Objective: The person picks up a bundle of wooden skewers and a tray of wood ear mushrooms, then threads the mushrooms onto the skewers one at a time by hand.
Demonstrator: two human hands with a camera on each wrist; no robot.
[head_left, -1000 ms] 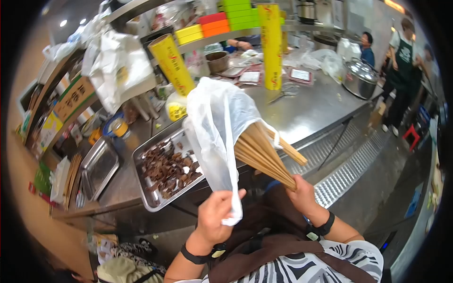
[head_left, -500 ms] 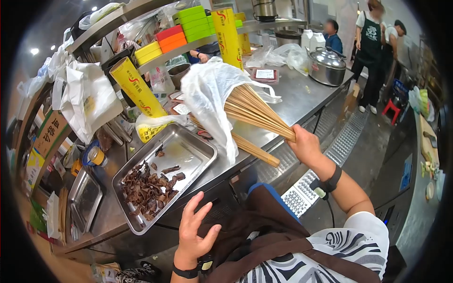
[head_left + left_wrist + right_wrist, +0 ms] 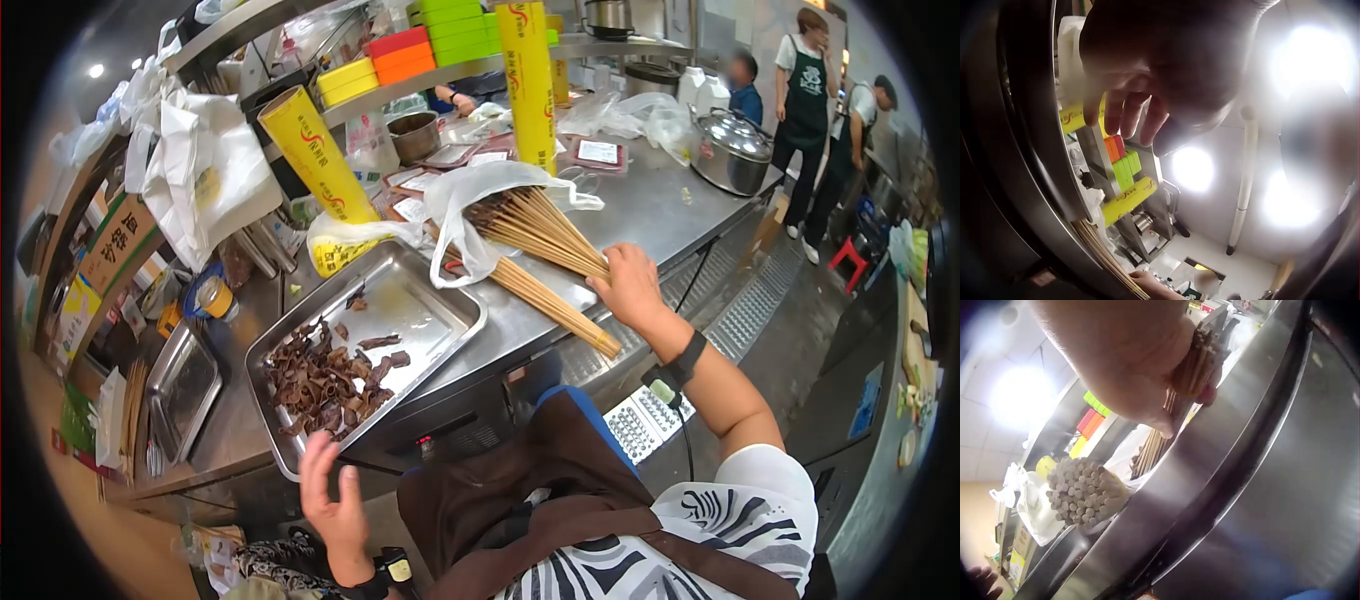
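My right hand [image 3: 632,284] grips the end of a fanned bundle of wooden sticks [image 3: 545,232] lying on the steel counter; the same hand [image 3: 1141,369] curls round the stick ends in the right wrist view. The bundle's dark far ends rest in the mouth of a white plastic bag [image 3: 455,200]. Beside it a second, tighter bundle [image 3: 555,305] points over the counter edge, its blunt ends [image 3: 1085,492] close to the right wrist camera. My left hand [image 3: 335,510], fingers spread and holding nothing, hovers by the near corner of a metal tray [image 3: 430,345] with dark brown pieces [image 3: 325,380].
Two yellow rolls [image 3: 318,155] [image 3: 532,90] stand at the shelf. A lidded steel pot [image 3: 732,150] is at the counter's right end, with flat packages [image 3: 598,153] nearer. An empty metal tray [image 3: 185,390] lies left. People [image 3: 805,90] stand beyond at the right.
The white bag came off my left hand and now lies on the counter round the dark stick ends. My left hand moved down and left; the right lowered its bundle to the counter.
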